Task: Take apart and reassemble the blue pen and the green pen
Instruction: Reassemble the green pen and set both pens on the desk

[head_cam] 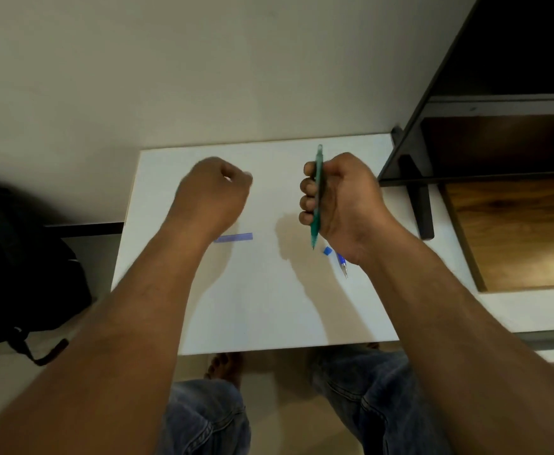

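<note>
At far left a black backpack (pixel 16 264) sits on the floor beside your white table (pixel 262 307). Your left hand (pixel 211 195) hovers over the table curled into a fist, blurred; whether it holds anything cannot be told. Just below it a blue strip (pixel 238 237) lies flat on the tabletop, partly hidden by your wrist. Your right hand (pixel 341 200) is wrapped around the green pen (pixel 317 198), held nearly upright with its tip pointing down. Under that wrist lie a small blue piece (pixel 327 251) and the blue pen (pixel 342 263), mostly hidden. No writing is legible on either pen. A dark shelf unit (pixel 486 126) stands to the right.
</note>
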